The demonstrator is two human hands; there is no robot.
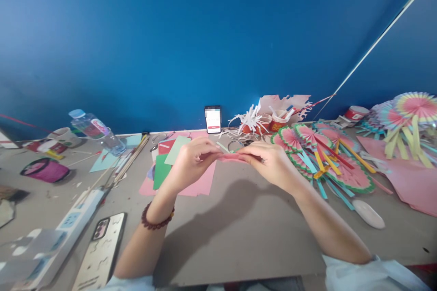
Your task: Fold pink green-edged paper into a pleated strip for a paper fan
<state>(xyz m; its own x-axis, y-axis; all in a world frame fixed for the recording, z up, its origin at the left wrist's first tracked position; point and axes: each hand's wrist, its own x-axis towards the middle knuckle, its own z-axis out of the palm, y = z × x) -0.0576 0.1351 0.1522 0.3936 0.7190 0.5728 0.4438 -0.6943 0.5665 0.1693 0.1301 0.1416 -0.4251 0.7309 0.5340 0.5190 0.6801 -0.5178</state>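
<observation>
Between my two hands a narrow strip of pink paper (231,157) is held level above the table, one end in each hand. My left hand (198,157), with a dark bead bracelet (157,218) at the wrist, pinches its left end. The right end is pinched by the thumb and fingers of my right hand (268,159). My fingers cover both ends, so I cannot tell whether the paper is folded. Behind and left of my left hand lie pink sheets (205,182), a green sheet (161,169) and a pale green sheet (175,149).
A phone (213,119) leans upright against the blue wall. Pleated paper fans (341,163) and a white mouse-shaped object (368,213) are on the right. Leftward are a tilted water bottle (99,132), thin sticks (131,159), a power strip (68,232) and another phone (100,250).
</observation>
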